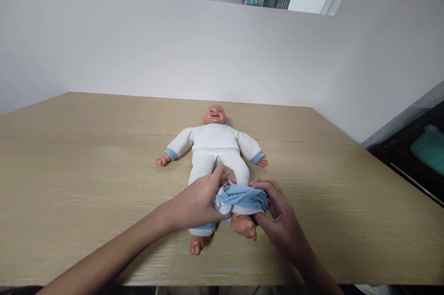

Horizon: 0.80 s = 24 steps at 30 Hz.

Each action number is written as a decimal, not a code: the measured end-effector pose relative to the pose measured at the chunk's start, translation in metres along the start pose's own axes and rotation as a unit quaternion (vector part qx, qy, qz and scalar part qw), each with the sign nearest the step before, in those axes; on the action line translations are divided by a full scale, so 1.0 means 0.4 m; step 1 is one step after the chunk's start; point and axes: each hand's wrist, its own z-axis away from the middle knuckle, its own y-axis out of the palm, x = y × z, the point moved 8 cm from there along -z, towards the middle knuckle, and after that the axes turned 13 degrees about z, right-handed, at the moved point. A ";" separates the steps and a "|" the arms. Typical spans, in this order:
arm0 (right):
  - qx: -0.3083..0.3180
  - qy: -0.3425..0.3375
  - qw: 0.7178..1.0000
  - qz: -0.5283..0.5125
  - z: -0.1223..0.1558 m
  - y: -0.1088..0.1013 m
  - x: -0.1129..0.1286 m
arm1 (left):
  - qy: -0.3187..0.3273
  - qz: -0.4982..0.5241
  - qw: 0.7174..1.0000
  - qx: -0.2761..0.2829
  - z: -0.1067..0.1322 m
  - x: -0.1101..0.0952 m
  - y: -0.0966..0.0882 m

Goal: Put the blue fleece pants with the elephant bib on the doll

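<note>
A baby doll (215,138) in a white top and white trousers with blue cuffs lies on its back, its head away from me. Bunched blue cloth (243,197) with a white edge circles the doll's lower leg on the right, just above the bare foot (243,226). My left hand (204,193) grips the left side of this cloth, thumb on top. On the other side, my right hand (275,209) pinches the cloth between thumb and fingers. Part of the doll's other leg is hidden behind my left hand; its foot (200,243) shows below.
The doll rests on a wide wooden table (86,165) with a thin seam across it. A white wall (156,50) rises behind. Off the right edge stands a dark object (409,142) with green cloth (428,149) in it.
</note>
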 end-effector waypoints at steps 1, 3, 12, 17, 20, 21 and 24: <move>0.006 -0.020 1.000 0.023 -0.014 -0.009 0.013 | 0.008 -0.012 1.000 -0.008 0.001 -0.002 -0.003; 0.048 -0.040 0.996 0.065 -0.039 -0.012 0.030 | 0.029 -0.053 0.998 -0.026 0.005 -0.010 -0.013; 0.261 -0.028 0.962 0.080 -0.066 -0.011 0.036 | 0.027 -0.135 0.990 -0.009 0.058 0.006 -0.063; 0.268 -0.053 0.956 0.107 -0.092 -0.012 0.043 | 0.021 -0.179 0.984 0.012 0.066 0.022 -0.104; 0.220 -0.073 0.965 0.119 -0.145 0.001 0.035 | -0.007 -0.161 0.986 -0.034 0.049 0.043 -0.149; 0.201 -0.079 0.970 0.115 -0.165 0.006 0.028 | -0.015 -0.161 0.985 -0.052 0.043 0.051 -0.164; 0.152 -0.073 0.982 0.085 -0.214 0.023 -0.013 | -0.029 -0.190 0.976 -0.106 0.040 0.074 -0.203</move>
